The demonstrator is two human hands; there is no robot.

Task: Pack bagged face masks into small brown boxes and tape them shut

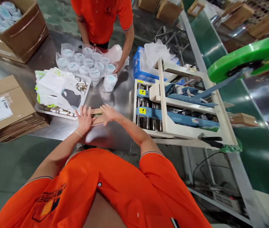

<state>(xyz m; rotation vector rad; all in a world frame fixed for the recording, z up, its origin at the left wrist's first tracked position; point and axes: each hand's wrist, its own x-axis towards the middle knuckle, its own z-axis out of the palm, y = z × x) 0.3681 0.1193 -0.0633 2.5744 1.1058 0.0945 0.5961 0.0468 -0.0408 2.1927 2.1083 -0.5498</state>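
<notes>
A small brown cardboard box [98, 119] lies on the metal table in front of me, with a dark green mark on its upper face. My left hand [84, 119] presses on its left end, fingers stretched and spread apart. At the other end, my right hand [110, 113] rests over the box with its fingers extended. Both palms cover parts of the box, so its ends are hidden. Just beyond my left hand stands a white basket [87, 90] holding small metallic-looking packets, with a stack of printed sheets [53, 88] on top.
Across the table a co-worker in orange [101, 19] touches one of several bagged, lidded tubs [84, 69]. Flattened cartons [6, 107] lie left, below a large open carton [25, 34]. A carton-sealing machine [172, 107] and a blue crate [143, 75] stand right.
</notes>
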